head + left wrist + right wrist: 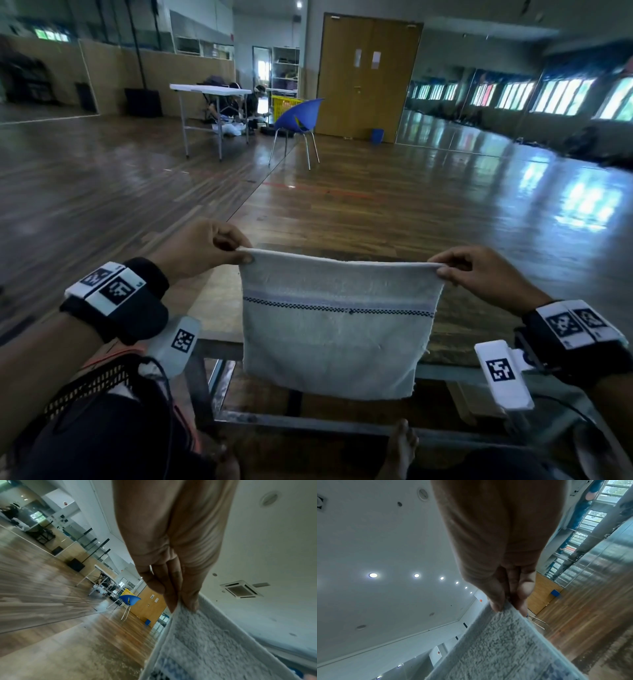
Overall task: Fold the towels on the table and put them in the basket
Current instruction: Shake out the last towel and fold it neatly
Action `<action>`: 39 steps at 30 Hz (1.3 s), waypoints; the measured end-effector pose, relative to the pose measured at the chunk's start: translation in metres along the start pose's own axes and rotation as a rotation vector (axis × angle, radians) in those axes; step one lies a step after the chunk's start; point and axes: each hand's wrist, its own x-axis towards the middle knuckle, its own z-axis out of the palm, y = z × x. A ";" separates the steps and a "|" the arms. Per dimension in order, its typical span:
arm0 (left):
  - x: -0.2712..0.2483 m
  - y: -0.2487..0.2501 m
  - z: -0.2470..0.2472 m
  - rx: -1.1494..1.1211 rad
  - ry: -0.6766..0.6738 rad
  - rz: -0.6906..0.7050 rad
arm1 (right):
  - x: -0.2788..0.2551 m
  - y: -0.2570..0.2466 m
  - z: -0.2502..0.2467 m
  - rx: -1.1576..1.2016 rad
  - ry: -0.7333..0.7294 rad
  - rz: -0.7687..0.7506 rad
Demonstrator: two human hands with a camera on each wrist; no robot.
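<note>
A pale grey towel (335,329) with a dark checked stripe and a blue band hangs flat in the air over the near edge of the wooden table (472,322). My left hand (239,255) pinches its top left corner between thumb and fingers. My right hand (442,269) pinches the top right corner, so the top edge is stretched level. The left wrist view shows my left hand (181,604) on the towel (202,642) corner; the right wrist view shows my right hand (506,604) on the towel (501,649) corner. No basket near me is in view.
The table has a grey metal frame (308,425) below its top. My bare feet (400,448) rest under it. Beyond lies open wooden floor, with a blue chair (298,120), a white folding table (212,92) and a yellow crate (284,102) far off by the doors.
</note>
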 end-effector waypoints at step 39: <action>0.062 -0.174 0.124 0.586 -0.384 -0.114 | 0.031 0.138 0.183 -0.177 -0.313 0.328</action>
